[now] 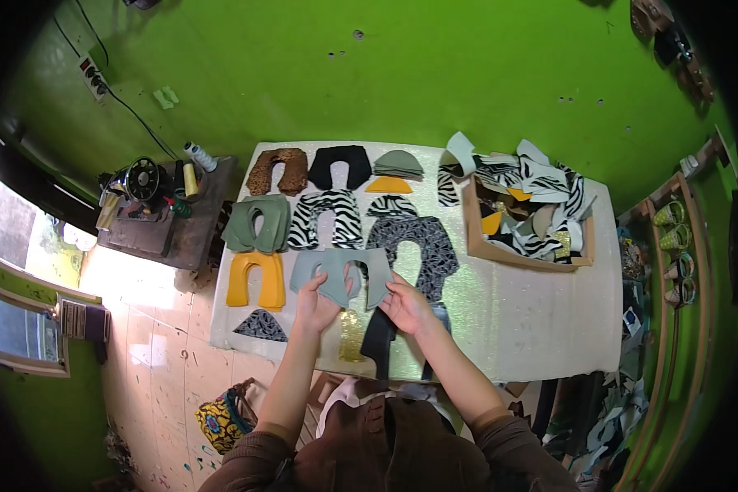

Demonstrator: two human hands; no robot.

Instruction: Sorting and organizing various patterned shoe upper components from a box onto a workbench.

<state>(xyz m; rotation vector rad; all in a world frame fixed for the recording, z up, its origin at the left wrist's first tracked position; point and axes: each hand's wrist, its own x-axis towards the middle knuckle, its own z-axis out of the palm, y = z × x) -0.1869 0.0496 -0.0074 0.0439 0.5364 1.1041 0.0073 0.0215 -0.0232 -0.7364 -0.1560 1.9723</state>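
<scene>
Between my two hands, over the near part of the table, spreads a pale grey-green cut piece (324,262) with arch-shaped cut-outs. My left hand (317,305) grips its lower left part, and some fingers show through a cut-out. At its right end my right hand (406,305) pinches the edge. I cannot tell if it is one piece or overlapping ones. Just beyond lie a zebra-striped U-shaped piece (303,221) and a black-and-grey patterned one (439,246). Gold (352,332) and black (376,340) pieces lie below my hands.
More cut pieces rest on the table: brown spotted (262,172), black (339,154), green (258,223), yellow (236,279). A cardboard box (533,258) overflows with scraps at right. Left stands a sewing machine (143,182); sandals (674,239) hang on a rack at right.
</scene>
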